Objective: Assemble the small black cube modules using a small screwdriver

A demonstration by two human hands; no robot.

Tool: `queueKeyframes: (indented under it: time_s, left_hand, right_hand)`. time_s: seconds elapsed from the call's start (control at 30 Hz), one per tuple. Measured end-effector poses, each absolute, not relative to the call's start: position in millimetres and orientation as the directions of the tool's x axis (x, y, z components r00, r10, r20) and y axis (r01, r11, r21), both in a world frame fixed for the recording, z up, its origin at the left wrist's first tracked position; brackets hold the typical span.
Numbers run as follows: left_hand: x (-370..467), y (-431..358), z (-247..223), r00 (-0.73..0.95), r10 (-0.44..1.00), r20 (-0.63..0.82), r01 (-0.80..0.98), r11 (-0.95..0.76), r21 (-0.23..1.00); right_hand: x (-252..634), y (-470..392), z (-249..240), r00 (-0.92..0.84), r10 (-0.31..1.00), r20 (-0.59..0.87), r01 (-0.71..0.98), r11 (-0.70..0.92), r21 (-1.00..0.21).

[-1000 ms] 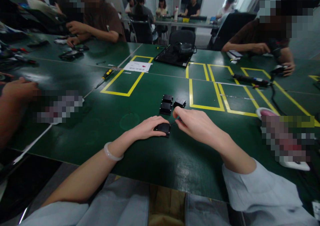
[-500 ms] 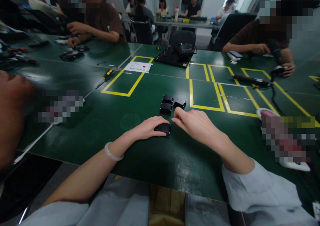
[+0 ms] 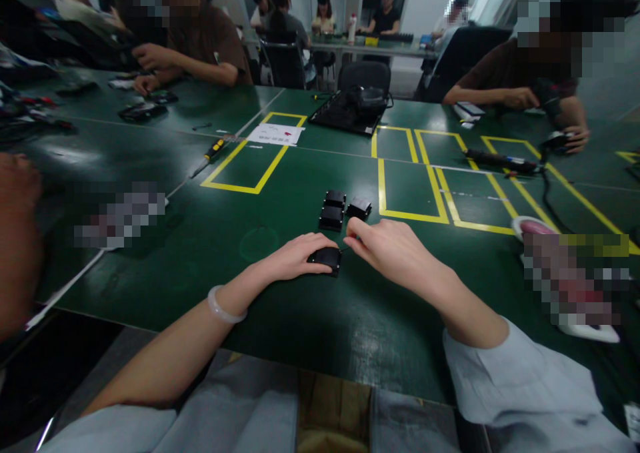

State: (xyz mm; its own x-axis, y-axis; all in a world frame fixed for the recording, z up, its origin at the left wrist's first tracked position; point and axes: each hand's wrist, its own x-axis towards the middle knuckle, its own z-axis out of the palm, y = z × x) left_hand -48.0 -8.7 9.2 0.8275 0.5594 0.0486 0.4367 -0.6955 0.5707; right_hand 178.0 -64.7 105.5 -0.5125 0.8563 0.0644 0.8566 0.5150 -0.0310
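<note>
A small black block (image 3: 328,258) lies on the green table, gripped at its sides between the thumb and fingers of my left hand (image 3: 301,255). Just right of it, my right hand (image 3: 373,241) is closed in a pinch; a thin dark piece shows at the fingertips, too small to name. Beyond my hands, two black blocks (image 3: 332,217) sit one behind the other. Another black block (image 3: 359,207) rests beside them, close above my right fingers.
Yellow tape outlines (image 3: 414,217) mark the green table (image 3: 300,326). A yellow-black screwdriver (image 3: 215,149) and a paper sheet (image 3: 276,135) lie behind left. A black panel (image 3: 345,121) is farther back. At the far left is another person's arm (image 3: 19,239); people sit across.
The other person's hand at the left edge has drawn back leftward. My hands and the black blocks show no clear movement.
</note>
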Motion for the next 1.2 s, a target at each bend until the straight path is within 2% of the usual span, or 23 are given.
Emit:
queueKeyframes:
  time_s: [0.2, 0.43, 0.63, 0.8, 1.03, 1.2]
  left_hand:
    - [-48.0, -9.0, 8.6, 0.828, 0.558, 0.058, 0.431, -0.698, 0.572]
    - [-47.4, -9.2, 10.2, 0.826, 0.561, 0.051, 0.435, -0.693, 0.574]
    - [-47.6, -8.9, 9.4, 0.827, 0.560, 0.053, 0.435, -0.696, 0.571]
    - [-48.1, -9.6, 8.7, 0.828, 0.559, 0.054, 0.434, -0.697, 0.571]
    - [-47.7, -9.4, 8.7, 0.825, 0.563, 0.055, 0.436, -0.695, 0.571]
    - [-47.4, -9.7, 9.8, 0.824, 0.564, 0.060, 0.429, -0.689, 0.585]
  right_hand:
    - [179.6, -66.0, 105.8, -0.564, 0.821, 0.088, 0.809, 0.571, -0.139]
    - [178.1, -64.1, 102.8, -0.502, 0.863, 0.060, 0.862, 0.505, -0.045]
    - [178.5, -66.2, 105.1, -0.527, 0.843, 0.107, 0.830, 0.538, -0.148]
    - [179.7, -65.5, 103.5, -0.507, 0.859, 0.073, 0.855, 0.512, -0.079]
    - [178.3, -66.5, 105.4, -0.524, 0.847, 0.086, 0.834, 0.531, -0.147]
    - [178.4, -64.6, 103.0, -0.494, 0.867, 0.065, 0.867, 0.497, -0.044]
